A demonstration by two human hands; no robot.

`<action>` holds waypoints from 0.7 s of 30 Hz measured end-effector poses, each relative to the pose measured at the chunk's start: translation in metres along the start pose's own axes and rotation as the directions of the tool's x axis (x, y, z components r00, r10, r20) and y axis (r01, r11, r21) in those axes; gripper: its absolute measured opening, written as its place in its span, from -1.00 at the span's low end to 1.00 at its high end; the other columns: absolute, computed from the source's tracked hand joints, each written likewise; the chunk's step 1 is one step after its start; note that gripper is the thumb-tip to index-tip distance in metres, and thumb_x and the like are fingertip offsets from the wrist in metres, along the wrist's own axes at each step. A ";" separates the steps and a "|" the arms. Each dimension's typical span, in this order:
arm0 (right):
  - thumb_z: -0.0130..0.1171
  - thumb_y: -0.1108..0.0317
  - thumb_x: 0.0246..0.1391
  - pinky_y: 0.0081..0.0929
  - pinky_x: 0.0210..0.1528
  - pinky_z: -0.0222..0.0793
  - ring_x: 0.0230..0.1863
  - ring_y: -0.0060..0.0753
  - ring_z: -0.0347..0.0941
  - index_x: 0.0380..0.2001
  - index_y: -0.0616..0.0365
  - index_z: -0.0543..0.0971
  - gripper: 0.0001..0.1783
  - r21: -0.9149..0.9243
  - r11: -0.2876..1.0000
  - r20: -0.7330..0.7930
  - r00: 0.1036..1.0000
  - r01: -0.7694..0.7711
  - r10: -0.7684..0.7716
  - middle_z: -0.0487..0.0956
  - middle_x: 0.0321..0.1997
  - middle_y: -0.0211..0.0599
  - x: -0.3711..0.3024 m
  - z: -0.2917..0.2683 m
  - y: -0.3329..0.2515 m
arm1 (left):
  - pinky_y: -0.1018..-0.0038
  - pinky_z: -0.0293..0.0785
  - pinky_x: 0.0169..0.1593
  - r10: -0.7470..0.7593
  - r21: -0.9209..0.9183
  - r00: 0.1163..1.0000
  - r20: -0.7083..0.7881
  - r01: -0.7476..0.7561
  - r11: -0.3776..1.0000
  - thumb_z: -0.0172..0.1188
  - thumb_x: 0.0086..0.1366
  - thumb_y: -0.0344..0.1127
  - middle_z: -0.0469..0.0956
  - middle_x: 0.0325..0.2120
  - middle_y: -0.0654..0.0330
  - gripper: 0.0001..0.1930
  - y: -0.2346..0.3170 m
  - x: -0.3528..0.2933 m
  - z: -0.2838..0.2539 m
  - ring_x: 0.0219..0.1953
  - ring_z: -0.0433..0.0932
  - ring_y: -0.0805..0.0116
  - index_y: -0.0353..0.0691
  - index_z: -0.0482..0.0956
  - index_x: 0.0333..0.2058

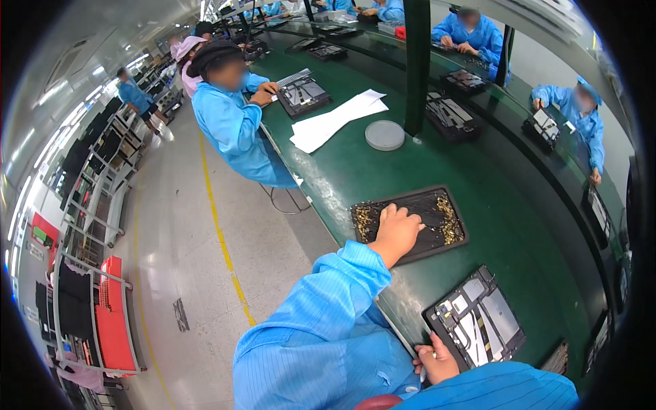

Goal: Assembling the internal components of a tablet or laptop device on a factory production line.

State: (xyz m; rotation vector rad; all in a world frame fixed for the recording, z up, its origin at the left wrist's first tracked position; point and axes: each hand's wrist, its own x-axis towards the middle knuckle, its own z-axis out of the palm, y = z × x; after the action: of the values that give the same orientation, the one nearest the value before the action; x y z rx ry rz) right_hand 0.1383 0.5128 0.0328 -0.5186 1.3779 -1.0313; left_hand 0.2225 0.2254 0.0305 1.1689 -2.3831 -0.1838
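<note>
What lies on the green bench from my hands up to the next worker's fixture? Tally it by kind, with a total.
Black parts tray with gold pieces: 1
Opened device in black fixture: 1
Round grey disc: 1
Pile of white paper sheets: 1
Total: 4

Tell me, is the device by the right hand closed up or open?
Open. The dark device lies flat on the green bench with boards and inner parts exposed; no back cover on it. The right hand touches its near corner.
</note>
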 end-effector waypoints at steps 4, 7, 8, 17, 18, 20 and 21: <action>-0.06 0.46 -0.02 -0.57 -0.60 0.30 -0.57 -0.44 0.35 0.08 0.19 0.03 -0.42 0.015 0.999 0.038 0.998 -0.052 0.051 0.44 -0.33 -0.13 0.006 -0.010 0.000 | 0.15 0.12 -0.09 -0.019 -0.117 0.995 0.093 0.030 0.993 0.00 0.05 -0.17 0.42 -0.41 0.10 -0.81 0.001 0.007 -0.004 -0.19 0.27 -0.05 -0.13 0.51 -0.50; -0.04 0.46 -0.02 -0.57 -0.62 0.29 -0.58 -0.44 0.35 0.09 0.15 0.02 -0.41 0.043 0.993 -0.009 0.994 -0.108 0.108 0.45 -0.34 -0.14 0.008 -0.020 0.007 | 0.23 0.22 -0.17 0.017 -0.166 0.998 0.060 -0.006 0.986 -0.01 0.06 -0.21 0.45 -0.53 0.09 -0.80 0.003 0.014 -0.010 -0.27 0.37 0.03 -0.19 0.50 -0.53; -0.04 0.46 -0.02 -0.57 -0.62 0.28 -0.58 -0.45 0.35 0.10 0.14 0.02 -0.40 0.068 0.989 -0.006 0.992 -0.129 0.129 0.45 -0.34 -0.14 0.007 -0.021 0.007 | 0.26 0.27 -0.21 0.045 -0.213 0.994 0.105 -0.022 0.977 -0.01 0.06 -0.22 0.45 -0.58 0.09 -0.79 0.002 0.015 -0.014 -0.32 0.40 0.08 -0.21 0.49 -0.55; -0.06 0.39 -0.01 -0.66 -0.59 0.29 -0.53 -0.54 0.34 0.09 0.25 -0.01 -0.40 -0.020 0.994 -0.001 0.995 -0.103 0.103 0.45 -0.33 -0.20 -0.001 -0.019 -0.021 | 0.29 0.34 -0.36 0.231 -0.157 0.971 0.058 -0.219 0.963 -0.04 0.05 -0.30 0.45 -0.64 0.05 -0.83 0.019 0.020 -0.045 -0.49 0.44 0.11 -0.22 0.48 -0.57; -0.06 0.39 -0.01 -0.67 -0.58 0.28 -0.53 -0.55 0.34 0.09 0.26 -0.01 -0.40 -0.041 0.993 -0.003 0.994 -0.113 0.112 0.45 -0.33 -0.20 -0.001 -0.015 -0.030 | 0.28 0.35 -0.38 0.276 -0.188 0.960 -0.054 -0.282 0.941 -0.05 0.04 -0.33 0.45 -0.65 0.06 -0.85 0.018 0.024 -0.040 -0.50 0.45 0.12 -0.22 0.49 -0.54; -0.10 0.32 0.01 -0.70 -0.58 0.26 -0.56 -0.61 0.31 0.07 0.32 -0.01 -0.41 -0.124 0.988 0.067 0.992 -0.096 0.105 0.46 -0.34 -0.23 0.006 -0.018 -0.036 | 0.35 0.35 -0.34 0.412 -0.054 0.908 -0.072 -0.416 0.908 -0.06 -0.02 -0.39 0.46 -0.60 0.11 -0.86 0.026 0.028 -0.038 -0.48 0.43 0.19 -0.21 0.49 -0.52; -0.10 0.25 0.02 -0.70 -0.60 0.24 -0.61 -0.64 0.30 0.07 0.28 0.04 -0.41 -0.145 0.987 0.056 0.996 -0.066 0.074 0.46 -0.42 -0.28 0.008 -0.019 -0.032 | 0.37 0.34 -0.33 0.460 -0.061 0.887 -0.035 -0.461 0.885 -0.06 -0.03 -0.41 0.46 -0.57 0.13 -0.86 0.028 0.027 -0.040 -0.46 0.41 0.22 -0.21 0.50 -0.52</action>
State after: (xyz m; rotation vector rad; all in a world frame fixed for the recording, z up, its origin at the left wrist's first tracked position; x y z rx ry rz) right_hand 0.1101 0.4950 0.0516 -0.5983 1.4124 -0.8573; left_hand 0.2075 0.2258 0.0841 0.5399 -2.5361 -0.0915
